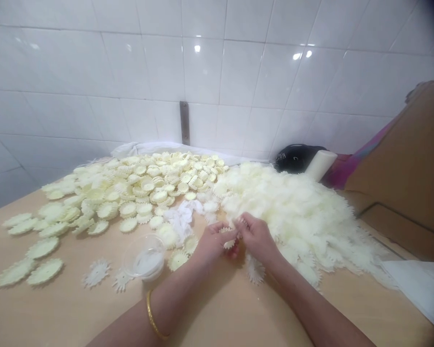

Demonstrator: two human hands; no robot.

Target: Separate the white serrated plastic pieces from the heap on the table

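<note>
My left hand (pixel 213 241) is closed round a small pale-yellow disc with a toothed edge (pixel 229 239). Close against it, my right hand (pixel 255 236) pinches at the disc's edge, its fingertips partly hidden. Under my right wrist a thin whitish toothed disc (pixel 255 270) lies on the table. Left of my left forearm stands a clear plastic tub (pixel 144 258) with white stuff inside. Two thin whitish toothed discs, one of them a spiky disc (pixel 97 273), lie beside the tub. Crumpled white cloth (pixel 183 219) rests just beyond my left hand.
Thicker yellowish toothed discs (pixel 159 185) are heaped at the back left. A large mound of thin pale toothed sheets (pixel 285 202) spreads to the right. Behind it are a black bag (pixel 298 156) and a white roll (pixel 321 165). A brown cardboard box (pixel 401 159) stands far right.
</note>
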